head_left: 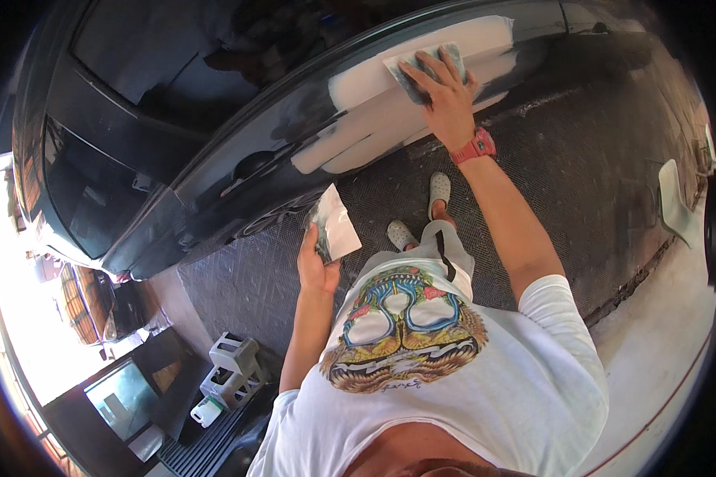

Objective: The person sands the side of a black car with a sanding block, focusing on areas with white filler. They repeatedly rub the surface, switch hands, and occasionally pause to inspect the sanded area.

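Note:
My right hand (pixel 450 111) presses a thin, square putty spreader (pixel 395 67) against the side of a dark car (pixel 294 111), its fingers spread over the back. Beneath and around that spreader, pale pinkish filler (pixel 362 135) lies in broad streaks along the door panel. Lower and to the left, my left hand (pixel 317 266) grips a flat mixing plate (pixel 342 232), held tilted and apart from the car. Pale filler covers much of the plate's face, with grey smears near my fingers. A red wristwatch (pixel 477 146) is on my right wrist.
The car's door handle (pixel 253 164) sits left of the filler. Dark textured flooring (pixel 501 230) runs beside the car, under my clogs (pixel 440 191). Grey plastic crates (pixel 232 370) and a white jug (pixel 205 413) stand at lower left. A pale chair (pixel 678 207) is at right.

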{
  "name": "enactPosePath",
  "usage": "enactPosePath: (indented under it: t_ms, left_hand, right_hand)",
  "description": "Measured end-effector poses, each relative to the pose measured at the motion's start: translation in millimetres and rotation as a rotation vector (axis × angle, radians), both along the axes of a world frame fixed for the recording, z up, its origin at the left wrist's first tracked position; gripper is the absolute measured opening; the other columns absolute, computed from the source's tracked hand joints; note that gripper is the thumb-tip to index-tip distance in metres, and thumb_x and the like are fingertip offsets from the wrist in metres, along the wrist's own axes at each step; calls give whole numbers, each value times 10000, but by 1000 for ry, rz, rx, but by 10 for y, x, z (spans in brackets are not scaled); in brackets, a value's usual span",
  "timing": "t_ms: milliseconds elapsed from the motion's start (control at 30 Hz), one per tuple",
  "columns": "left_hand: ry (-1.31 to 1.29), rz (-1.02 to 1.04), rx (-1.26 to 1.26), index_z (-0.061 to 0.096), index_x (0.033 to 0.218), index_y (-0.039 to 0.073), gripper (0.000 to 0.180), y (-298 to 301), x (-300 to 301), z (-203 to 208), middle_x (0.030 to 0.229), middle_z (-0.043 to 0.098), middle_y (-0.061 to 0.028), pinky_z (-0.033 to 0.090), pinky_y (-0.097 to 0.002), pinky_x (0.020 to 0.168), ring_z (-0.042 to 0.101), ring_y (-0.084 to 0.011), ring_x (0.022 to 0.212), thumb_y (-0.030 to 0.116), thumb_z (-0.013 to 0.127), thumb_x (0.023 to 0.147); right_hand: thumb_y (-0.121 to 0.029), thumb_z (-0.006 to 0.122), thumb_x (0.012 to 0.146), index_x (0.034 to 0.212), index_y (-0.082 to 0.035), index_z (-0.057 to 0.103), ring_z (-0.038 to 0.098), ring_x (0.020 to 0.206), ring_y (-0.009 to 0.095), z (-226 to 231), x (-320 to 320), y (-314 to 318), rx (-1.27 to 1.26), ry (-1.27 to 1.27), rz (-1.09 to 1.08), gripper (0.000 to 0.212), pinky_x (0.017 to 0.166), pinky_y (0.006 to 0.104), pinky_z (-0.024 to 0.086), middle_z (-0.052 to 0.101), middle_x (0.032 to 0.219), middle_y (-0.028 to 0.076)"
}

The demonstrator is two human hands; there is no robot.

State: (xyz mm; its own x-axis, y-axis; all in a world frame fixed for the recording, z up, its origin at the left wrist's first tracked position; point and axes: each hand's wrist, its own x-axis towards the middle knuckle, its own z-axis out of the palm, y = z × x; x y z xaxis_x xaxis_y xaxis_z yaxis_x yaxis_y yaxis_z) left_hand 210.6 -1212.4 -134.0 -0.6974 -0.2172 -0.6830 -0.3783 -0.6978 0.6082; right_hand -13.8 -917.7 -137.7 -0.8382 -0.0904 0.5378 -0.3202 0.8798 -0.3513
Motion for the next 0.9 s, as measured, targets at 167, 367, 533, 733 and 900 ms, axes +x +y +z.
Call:
enactPosePath:
  t_ms: [167,367,533,733,900]
  left_hand:
    - [-10,-10,-20,540,1407,6,426,40,-31,82,1346,640,-125,542,-419,1031,648,-254,1211,273,559,1076]
    - [-24,-7,-21,541,1402,1,425,-8,13,-27,1341,640,-128,549,-415,1020,650,-252,1209,274,558,1076]
    - [-23,11,-26,544,1397,1,422,34,0,17,1322,650,-130,561,-413,1006,657,-252,1199,274,560,1076]
    - [-22,25,-35,546,1396,2,420,54,4,15,1319,657,-130,570,-417,998,671,-251,1180,269,568,1072]
    - [-19,-10,-35,538,1406,-9,431,101,-28,41,1330,653,-135,562,-414,1013,666,-258,1189,265,561,1075]
  right_hand:
    - [-14,710,803,1417,-401,604,413,1489,281,16,-177,23,54,-1,-3,733,1083,658,284,550,1486,-50]
    - [-19,734,793,1416,-418,604,367,1522,265,-169,-153,36,28,0,34,751,1089,640,274,535,1506,-55]
    - [13,741,771,1424,-438,601,312,1553,245,-658,138,147,-3,-31,109,806,1097,616,246,525,1521,-57]
    - [-25,728,793,1400,-401,626,397,1503,271,-276,126,125,-22,37,60,722,1100,610,264,559,1487,-42]
    - [-34,698,834,1332,-330,670,455,1453,287,141,-144,11,36,16,3,580,1062,643,315,591,1439,-40]
